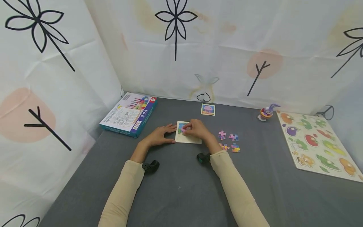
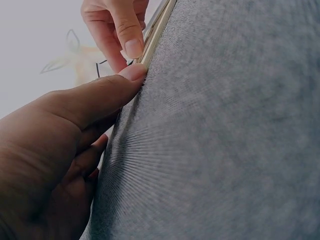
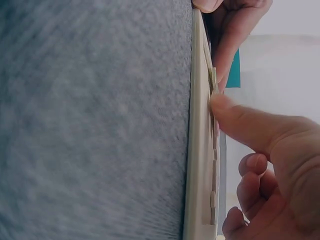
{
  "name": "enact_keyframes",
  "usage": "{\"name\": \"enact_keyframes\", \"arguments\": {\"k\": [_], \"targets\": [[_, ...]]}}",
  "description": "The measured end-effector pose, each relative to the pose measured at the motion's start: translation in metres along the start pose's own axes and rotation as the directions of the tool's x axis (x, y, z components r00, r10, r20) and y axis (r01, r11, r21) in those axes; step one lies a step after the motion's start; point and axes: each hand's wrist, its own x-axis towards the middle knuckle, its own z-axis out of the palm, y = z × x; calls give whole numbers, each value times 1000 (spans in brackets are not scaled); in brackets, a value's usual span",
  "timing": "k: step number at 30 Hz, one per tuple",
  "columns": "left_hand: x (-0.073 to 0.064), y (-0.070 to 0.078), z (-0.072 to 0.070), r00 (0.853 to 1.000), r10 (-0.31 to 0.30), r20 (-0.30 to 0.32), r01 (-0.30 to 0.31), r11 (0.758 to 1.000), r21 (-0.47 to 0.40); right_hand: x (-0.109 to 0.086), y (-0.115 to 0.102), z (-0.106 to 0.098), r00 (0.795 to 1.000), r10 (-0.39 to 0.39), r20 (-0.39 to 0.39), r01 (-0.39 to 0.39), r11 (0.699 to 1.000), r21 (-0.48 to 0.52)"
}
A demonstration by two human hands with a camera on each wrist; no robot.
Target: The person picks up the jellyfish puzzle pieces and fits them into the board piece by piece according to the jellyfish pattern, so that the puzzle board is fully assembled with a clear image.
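A small wooden puzzle board (image 1: 188, 139) lies on the grey table, its left part filled with coloured pieces. My left hand (image 1: 158, 135) rests at its left side, thumb at the near corner and fingers stretched toward the far one. Over the board, my right hand (image 1: 197, 130) pinches a pink jigsaw piece (image 1: 185, 128) between thumb and fingers, partly hidden by them. In the right wrist view, pieces stand slightly proud of the board's pale rim (image 3: 192, 175), beneath the right thumb (image 3: 240, 120). The left thumb (image 2: 107, 92) touches the board's edge in the left wrist view.
Several loose jigsaw pieces (image 1: 222, 135) lie right of the right hand. Behind the board is a small picture card (image 1: 208, 109). A flat box (image 1: 127, 115) sits at the back left. On the right are a small figurine (image 1: 267, 112) and a vegetable puzzle board (image 1: 320, 142).
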Motion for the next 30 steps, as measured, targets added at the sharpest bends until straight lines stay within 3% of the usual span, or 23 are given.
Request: {"name": "enact_keyframes", "arguments": {"k": [9, 17, 30], "targets": [[0, -1, 0, 1000, -12, -5, 12, 1000, 9, 4, 1, 2, 998, -53, -16, 53, 998, 33], [2, -2, 1, 1000, -3, -14, 3, 1000, -3, 10, 3, 3, 988, -145, 44, 143, 989, 46], [1, 0, 0, 1000, 4, -18, -5, 1000, -5, 9, 4, 4, 997, -72, 41, 70, 997, 43]]}}
